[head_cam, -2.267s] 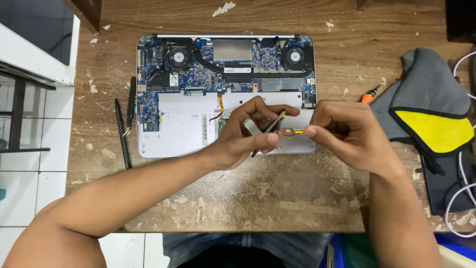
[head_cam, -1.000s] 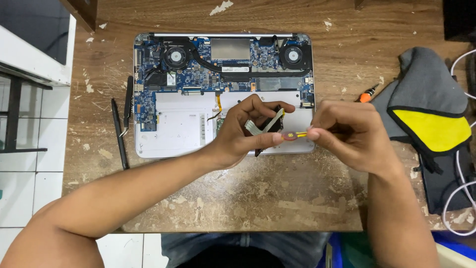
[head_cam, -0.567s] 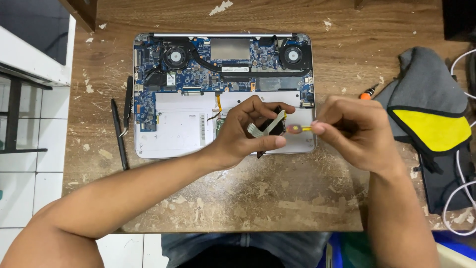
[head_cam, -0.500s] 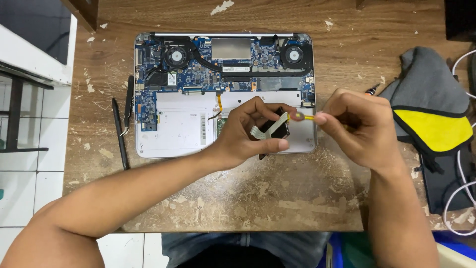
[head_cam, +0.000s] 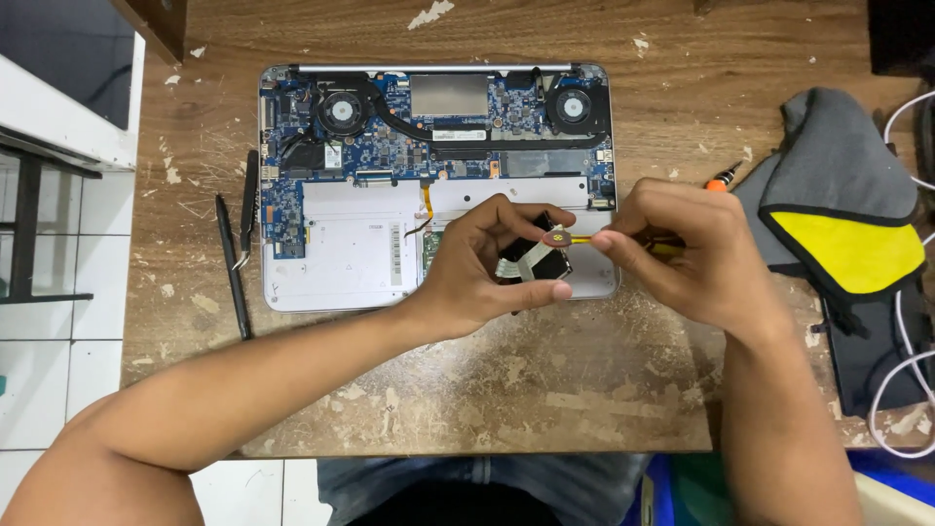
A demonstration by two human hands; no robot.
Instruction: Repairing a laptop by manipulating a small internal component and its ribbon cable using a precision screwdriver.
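Observation:
An opened laptop (head_cam: 341, 258) lies on a worn wooden table, its blue circuit board and two fans exposed. My left hand (head_cam: 487, 263) holds a small dark flat part (head_cam: 545, 261) with a pale ribbon cable above the laptop's lower right corner. My right hand (head_cam: 682, 248) pinches a thin yellow-handled tool (head_cam: 584, 239) whose tip meets a small brownish tab on that part. The tool's rear end is hidden inside my fingers.
Two black pry tools (head_cam: 232, 263) lie left of the laptop. A grey and yellow pouch (head_cam: 847, 234) sits at the right, with an orange-tipped screwdriver (head_cam: 723, 178) beside it and white cables (head_cam: 906, 370) at the table's right edge. A white cabinet (head_cam: 68, 127) stands left.
My right hand rose slightly toward the laptop's right edge, and the part in my left hand turned so its dark face and ribbon show more. The left arm stayed in place.

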